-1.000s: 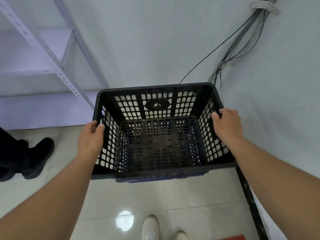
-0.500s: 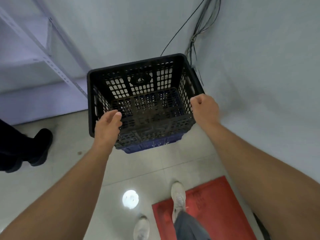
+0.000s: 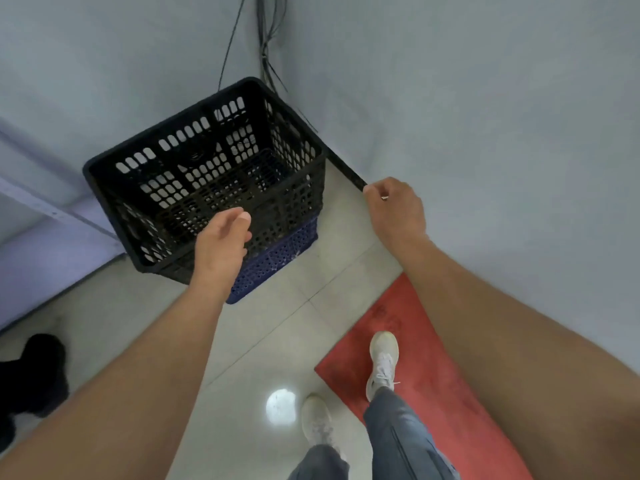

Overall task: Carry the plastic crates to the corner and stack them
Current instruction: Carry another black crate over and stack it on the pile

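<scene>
Well, the black crate (image 3: 207,174) sits in the corner, nested on a blue crate (image 3: 277,258) whose lower edge shows beneath it. Nothing lies inside the black one (only its perforated floor shows through). The left hand (image 3: 221,244) hangs over the near rim, fingers loosely spread, holding nothing. The right hand (image 3: 394,209) is off to the side near the wall, curled into a loose fist, clear of both crates. A red mat (image 3: 433,358) lies underfoot.
</scene>
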### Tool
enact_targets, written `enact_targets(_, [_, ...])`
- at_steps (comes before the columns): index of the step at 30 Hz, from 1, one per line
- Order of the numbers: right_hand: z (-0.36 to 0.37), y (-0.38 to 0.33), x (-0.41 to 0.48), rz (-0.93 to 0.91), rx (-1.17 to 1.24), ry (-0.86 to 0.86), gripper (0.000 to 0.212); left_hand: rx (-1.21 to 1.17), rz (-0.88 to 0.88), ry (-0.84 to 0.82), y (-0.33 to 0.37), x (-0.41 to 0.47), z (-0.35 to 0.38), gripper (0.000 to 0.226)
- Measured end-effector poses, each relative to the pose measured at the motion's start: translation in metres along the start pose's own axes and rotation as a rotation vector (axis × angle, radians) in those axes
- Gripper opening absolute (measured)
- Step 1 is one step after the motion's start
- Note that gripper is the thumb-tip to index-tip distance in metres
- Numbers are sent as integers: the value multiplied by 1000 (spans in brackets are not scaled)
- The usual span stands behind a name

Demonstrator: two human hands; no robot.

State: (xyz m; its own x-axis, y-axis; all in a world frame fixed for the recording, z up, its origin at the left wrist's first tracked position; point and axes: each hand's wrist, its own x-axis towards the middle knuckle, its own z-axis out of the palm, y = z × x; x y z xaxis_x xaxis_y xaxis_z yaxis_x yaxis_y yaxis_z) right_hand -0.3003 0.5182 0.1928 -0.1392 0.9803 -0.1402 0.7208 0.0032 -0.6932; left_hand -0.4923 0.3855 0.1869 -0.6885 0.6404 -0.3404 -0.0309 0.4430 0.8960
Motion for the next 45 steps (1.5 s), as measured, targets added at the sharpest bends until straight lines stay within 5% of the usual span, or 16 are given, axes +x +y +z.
enact_targets(16, [-164, 183, -134, 368, 129, 323, 26, 132, 125, -438, -13, -144, 180, 16])
enact_targets(28, [-271, 356, -307, 617, 148, 508, 25, 174, 118, -754, -80, -359, 309, 15])
enact_targets(45, [-242, 420, -565, 1136, 309, 885, 28, 453, 203, -1283, -174, -554, 328, 21])
